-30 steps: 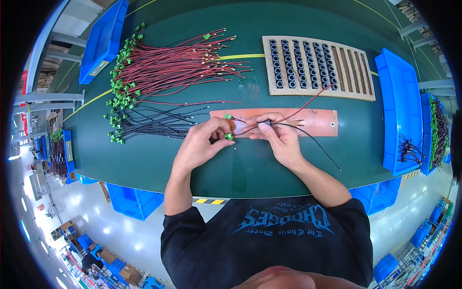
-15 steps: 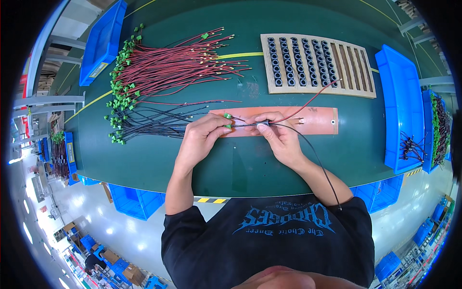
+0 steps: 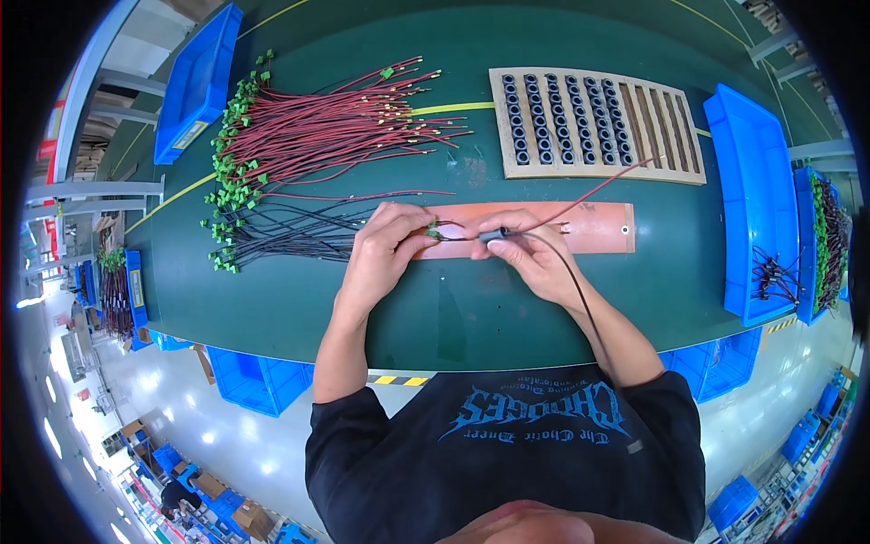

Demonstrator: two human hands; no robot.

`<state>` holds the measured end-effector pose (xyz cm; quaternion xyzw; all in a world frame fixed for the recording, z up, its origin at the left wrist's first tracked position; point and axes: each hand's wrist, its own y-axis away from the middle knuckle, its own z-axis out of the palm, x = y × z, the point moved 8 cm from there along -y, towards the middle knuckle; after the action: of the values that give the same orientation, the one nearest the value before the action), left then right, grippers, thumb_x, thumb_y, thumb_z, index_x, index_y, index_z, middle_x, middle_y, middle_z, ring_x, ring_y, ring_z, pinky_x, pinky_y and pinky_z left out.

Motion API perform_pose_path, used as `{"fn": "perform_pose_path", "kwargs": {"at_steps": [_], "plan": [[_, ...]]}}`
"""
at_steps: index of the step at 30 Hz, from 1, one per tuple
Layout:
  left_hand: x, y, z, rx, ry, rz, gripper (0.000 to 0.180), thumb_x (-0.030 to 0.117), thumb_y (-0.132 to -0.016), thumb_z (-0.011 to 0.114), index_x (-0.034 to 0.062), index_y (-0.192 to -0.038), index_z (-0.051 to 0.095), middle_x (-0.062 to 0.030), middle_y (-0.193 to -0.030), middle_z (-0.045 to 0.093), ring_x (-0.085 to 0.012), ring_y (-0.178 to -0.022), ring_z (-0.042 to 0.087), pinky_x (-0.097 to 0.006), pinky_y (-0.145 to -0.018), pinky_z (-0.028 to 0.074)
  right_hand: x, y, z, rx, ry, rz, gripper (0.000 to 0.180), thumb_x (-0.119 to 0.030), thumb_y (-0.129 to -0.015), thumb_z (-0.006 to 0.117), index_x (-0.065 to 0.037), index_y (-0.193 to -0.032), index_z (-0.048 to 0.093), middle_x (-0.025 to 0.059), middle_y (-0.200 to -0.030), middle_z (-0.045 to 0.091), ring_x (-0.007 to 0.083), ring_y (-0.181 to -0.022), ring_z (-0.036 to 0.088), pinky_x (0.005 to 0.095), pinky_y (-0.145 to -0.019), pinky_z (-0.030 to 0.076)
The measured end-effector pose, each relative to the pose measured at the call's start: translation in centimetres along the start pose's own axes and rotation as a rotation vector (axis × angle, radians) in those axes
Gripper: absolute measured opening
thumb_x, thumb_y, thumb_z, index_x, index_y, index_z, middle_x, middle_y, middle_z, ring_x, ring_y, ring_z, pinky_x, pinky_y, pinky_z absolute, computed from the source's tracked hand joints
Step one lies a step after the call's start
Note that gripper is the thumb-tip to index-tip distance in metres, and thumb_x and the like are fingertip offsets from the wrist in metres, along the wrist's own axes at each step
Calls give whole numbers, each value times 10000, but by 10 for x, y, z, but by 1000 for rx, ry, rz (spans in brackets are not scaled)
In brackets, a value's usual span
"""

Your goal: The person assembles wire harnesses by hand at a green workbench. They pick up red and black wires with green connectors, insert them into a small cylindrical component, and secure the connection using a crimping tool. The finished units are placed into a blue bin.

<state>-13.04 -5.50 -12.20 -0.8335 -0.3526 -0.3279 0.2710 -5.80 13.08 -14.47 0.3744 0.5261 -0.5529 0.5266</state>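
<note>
My left hand (image 3: pixel 385 245) pinches a small green connector (image 3: pixel 433 231) between thumb and fingertips. From the connector, a short stretch of red and black wire runs across to my right hand (image 3: pixel 535 261). There, my thumb and fingers close on a dark cylindrical sleeve (image 3: pixel 493 236). Beyond the sleeve, a red wire (image 3: pixel 589 193) sticks out up to the right, and a black wire (image 3: pixel 580 288) curves down across my right forearm. Both hands are held above an orange-pink mat (image 3: pixel 598 227); the fingers partly hide the connector and sleeve.
Red wires (image 3: pixel 326 122) and black wires (image 3: pixel 299 238) with green connectors lie at the left. A wooden rack (image 3: pixel 580 171) of black rings stands at the back. Blue bins stand at the right (image 3: pixel 748 118) and far left (image 3: pixel 195 77). The green table's (image 3: pixel 471 335) front edge is near me.
The dark sleeve shows more and sits slightly further left in my right hand. The red wire's tip has swung right and slightly down; the black wire's tail now hangs lower.
</note>
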Motion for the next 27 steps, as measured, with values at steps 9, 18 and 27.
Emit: {"fn": "perform_pose_path", "kwargs": {"at_steps": [9,18,27], "plan": [[149,13,26,-9,-740,901,353,91,-829,708,82,-1181,731,-70,-1098,700,-173,-943,637,-308,-735,502,3,0,-13,-25,533,0,216,-74,-1004,653,10,-1201,625,187,-940,723,308,-826,739,391,-726,573],[97,-51,-14,-188,-991,547,322,162,-740,760,33,-1024,677,-47,-912,575,-215,-884,572,-361,-762,482,-7,2,-11,155,476,25,230,-79,-975,696,28,-1174,654,195,-933,736,323,-811,756,412,-685,583],[129,-29,26,-214,-796,676,456,190,-829,694,-8,-1238,665,-98,-1126,665,-259,-1168,609,-435,-1037,479,-13,5,-7,95,772,-118,198,-75,-946,715,17,-1119,691,181,-980,739,350,-835,741,428,-701,590]]}}
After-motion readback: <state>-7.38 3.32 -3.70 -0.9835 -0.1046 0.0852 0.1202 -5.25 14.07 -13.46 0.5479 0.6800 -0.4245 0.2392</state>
